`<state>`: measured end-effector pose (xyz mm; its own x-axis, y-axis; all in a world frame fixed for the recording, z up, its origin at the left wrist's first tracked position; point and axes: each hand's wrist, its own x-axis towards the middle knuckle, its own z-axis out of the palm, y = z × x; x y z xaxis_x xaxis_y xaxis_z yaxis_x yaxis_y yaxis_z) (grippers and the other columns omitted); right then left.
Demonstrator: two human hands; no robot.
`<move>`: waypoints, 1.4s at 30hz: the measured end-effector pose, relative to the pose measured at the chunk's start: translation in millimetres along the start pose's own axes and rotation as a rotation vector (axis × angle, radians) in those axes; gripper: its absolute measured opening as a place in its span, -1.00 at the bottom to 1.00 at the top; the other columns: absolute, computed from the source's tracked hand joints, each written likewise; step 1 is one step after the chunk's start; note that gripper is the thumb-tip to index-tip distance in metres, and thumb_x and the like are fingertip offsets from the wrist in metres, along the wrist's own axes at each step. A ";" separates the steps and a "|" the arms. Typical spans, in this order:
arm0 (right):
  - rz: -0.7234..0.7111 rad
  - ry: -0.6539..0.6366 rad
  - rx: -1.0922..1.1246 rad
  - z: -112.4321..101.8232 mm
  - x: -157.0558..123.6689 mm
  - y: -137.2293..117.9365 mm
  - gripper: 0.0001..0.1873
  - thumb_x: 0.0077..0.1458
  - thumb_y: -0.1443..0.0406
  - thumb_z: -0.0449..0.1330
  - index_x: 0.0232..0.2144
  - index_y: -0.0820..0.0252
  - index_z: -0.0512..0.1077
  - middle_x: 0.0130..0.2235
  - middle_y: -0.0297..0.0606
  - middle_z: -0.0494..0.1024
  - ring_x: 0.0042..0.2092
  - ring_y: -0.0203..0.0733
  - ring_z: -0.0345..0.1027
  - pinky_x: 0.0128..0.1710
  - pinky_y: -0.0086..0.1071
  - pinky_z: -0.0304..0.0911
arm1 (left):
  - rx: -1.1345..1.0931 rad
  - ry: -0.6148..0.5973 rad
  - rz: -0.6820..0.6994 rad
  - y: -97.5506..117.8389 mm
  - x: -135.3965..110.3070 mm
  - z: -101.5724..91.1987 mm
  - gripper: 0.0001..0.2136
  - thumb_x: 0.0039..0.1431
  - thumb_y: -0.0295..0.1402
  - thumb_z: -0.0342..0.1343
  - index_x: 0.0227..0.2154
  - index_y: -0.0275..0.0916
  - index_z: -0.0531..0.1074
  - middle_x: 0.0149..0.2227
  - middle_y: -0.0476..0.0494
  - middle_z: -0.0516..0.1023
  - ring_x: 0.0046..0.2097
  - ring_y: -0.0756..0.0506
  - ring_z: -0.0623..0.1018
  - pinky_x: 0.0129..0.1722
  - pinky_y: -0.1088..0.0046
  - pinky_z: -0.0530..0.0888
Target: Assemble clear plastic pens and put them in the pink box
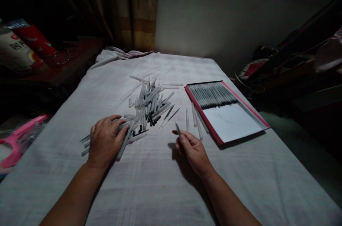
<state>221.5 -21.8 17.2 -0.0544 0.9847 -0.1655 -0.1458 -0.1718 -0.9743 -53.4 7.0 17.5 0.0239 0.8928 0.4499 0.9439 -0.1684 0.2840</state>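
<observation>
A loose heap of clear pen barrels and refills (pixel 149 103) lies on a white cloth-covered table (pixel 160 183). My left hand (pixel 105 140) rests palm down on the near left edge of the heap, fingers curled over several barrels. My right hand (pixel 191 149) is raised a little above the cloth with its fingers pinched round a single thin pen part (pixel 177 128) that points up and away. A flat red-edged tray (pixel 227 112) to the right holds a neat row of pens (pixel 213 95) at its far end.
A few clear barrels (pixel 196 119) lie between my right hand and the tray. A pink plastic object (pixel 18 140) sits off the table's left side. Printed packages (pixel 24 46) stand on a dark shelf at far left. Clutter fills the dark right side.
</observation>
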 end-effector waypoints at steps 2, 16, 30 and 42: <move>0.001 -0.001 -0.004 0.4 -0.6 1.7 -0.44 0.00 -0.10 0.30 -0.16 0.24 0.50 -0.60 -0.43 0.40 -0.60 -0.41 0.12 -0.62 -0.49 0.05 | -0.117 0.023 -0.012 2.7 0.6 -2.4 -0.75 0.23 -0.18 0.06 -0.22 -0.17 0.58 -0.10 -0.25 0.62 -0.04 -0.30 0.54 0.03 0.12 0.38; -0.078 -0.134 -0.166 0.6 -7.0 9.0 -0.69 0.11 0.15 0.26 -0.13 0.19 0.51 -0.49 -0.35 0.49 -0.48 -0.31 0.32 -0.46 -0.43 0.23 | -0.980 -0.240 -0.519 43.3 -10.0 -13.4 -0.67 -0.12 -0.10 0.37 -0.32 -0.18 0.60 -0.42 -0.08 0.57 -0.41 -0.08 0.52 -0.57 0.53 0.39; -0.056 -0.082 -0.147 1.3 -6.3 3.7 -0.73 0.03 0.20 0.29 -0.21 0.18 0.55 -0.49 -0.33 0.53 -0.47 -0.31 0.33 -0.50 -0.45 0.19 | -1.301 -0.437 -0.655 55.1 -16.5 -17.7 -0.53 -0.04 0.08 0.30 -0.27 -0.18 0.35 -0.47 0.05 0.52 -0.59 0.03 0.47 -0.69 0.58 0.39; -0.160 -0.092 -0.233 -0.4 -9.6 2.9 -0.79 0.04 0.20 0.29 -0.30 0.14 0.66 -0.42 -0.22 0.61 -0.36 -0.16 0.47 -0.43 -0.38 0.34 | -1.019 -0.470 -0.448 54.2 -20.2 -15.1 -0.57 0.07 0.06 0.21 -0.20 -0.18 0.61 -0.32 -0.14 0.57 -0.55 0.01 0.48 -0.65 0.53 0.43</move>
<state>221.9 -31.7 15.9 -0.1398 0.9902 -0.0029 0.0709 0.0071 -0.9975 -7.7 -26.4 36.6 0.0783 0.9854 -0.1515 0.2112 0.1321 0.9685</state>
